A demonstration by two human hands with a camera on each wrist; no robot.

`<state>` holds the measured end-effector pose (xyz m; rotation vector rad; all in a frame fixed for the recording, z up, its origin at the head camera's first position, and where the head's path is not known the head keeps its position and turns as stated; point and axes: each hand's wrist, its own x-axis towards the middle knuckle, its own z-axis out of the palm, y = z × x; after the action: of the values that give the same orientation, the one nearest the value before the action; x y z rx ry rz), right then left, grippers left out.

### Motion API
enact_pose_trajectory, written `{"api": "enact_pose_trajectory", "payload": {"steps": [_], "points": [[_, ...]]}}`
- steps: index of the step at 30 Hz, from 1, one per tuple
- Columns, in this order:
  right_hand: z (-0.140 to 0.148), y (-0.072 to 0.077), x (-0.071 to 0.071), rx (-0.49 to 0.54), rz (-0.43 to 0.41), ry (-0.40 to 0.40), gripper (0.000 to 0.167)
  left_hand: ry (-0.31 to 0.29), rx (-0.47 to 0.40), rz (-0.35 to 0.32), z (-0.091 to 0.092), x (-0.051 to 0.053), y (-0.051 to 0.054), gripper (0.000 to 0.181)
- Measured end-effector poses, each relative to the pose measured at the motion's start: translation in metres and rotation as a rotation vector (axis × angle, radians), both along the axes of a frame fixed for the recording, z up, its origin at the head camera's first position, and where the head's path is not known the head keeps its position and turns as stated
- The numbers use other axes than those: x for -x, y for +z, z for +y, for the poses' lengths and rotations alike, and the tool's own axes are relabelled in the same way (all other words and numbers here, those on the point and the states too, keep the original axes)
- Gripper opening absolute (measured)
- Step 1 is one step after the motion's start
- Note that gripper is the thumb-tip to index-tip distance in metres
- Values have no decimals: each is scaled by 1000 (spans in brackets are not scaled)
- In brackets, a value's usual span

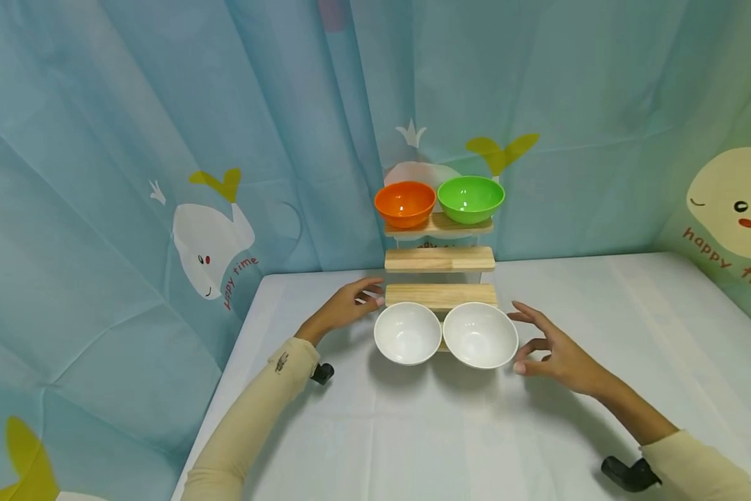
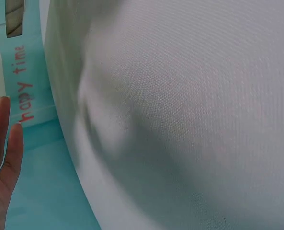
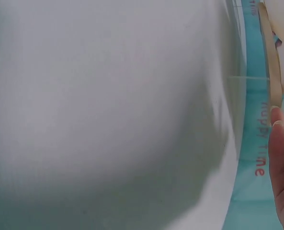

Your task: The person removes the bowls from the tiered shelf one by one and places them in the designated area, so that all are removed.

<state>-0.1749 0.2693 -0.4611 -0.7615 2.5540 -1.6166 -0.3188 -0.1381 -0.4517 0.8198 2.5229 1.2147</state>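
Note:
Two white bowls (image 1: 408, 334) sit side by side at the front of a stepped wooden rack (image 1: 440, 259). On its top step are an orange bowl (image 1: 405, 202) and a green bowl (image 1: 471, 200). My left hand (image 1: 353, 304) is beside the rack's left side, just above the left white bowl, fingers loosely bent and holding nothing. To the right of the right white bowl (image 1: 480, 335), my right hand (image 1: 557, 355) has its thumb and fingers spread, close to the rim; whether they touch it I cannot tell. Part of each hand shows at the edge of its wrist view.
The rack stands on a table with a white cloth (image 1: 425, 431), near its back edge. Behind and to the left hangs a blue curtain (image 1: 325, 104) with whale prints. Dark wrist-worn devices (image 1: 628, 474) show below both forearms.

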Motion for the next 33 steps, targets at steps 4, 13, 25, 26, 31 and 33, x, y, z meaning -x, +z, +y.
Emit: {"api": "enact_pose_trajectory", "payload": {"steps": [4,13,25,26,31,33], "points": [[-5,0,-1,6,-6,-4,107,-11,-2,-4,4,1,1,55],[-11,-1,-3,20,-38,-11,108,-27,3,-1,10,1,6,54],[-15,-3,-3,47,-39,-9,110,-48,-5,-1,11,3,5,54],[-16,-3,-3,47,-39,-11,110,-53,-5,3,11,3,5,53],[-18,-4,-3,44,-47,-24,110,-68,-8,8,11,3,4,50],[-19,-4,-3,45,-51,-25,109,-70,-8,2,11,3,4,50]]}}
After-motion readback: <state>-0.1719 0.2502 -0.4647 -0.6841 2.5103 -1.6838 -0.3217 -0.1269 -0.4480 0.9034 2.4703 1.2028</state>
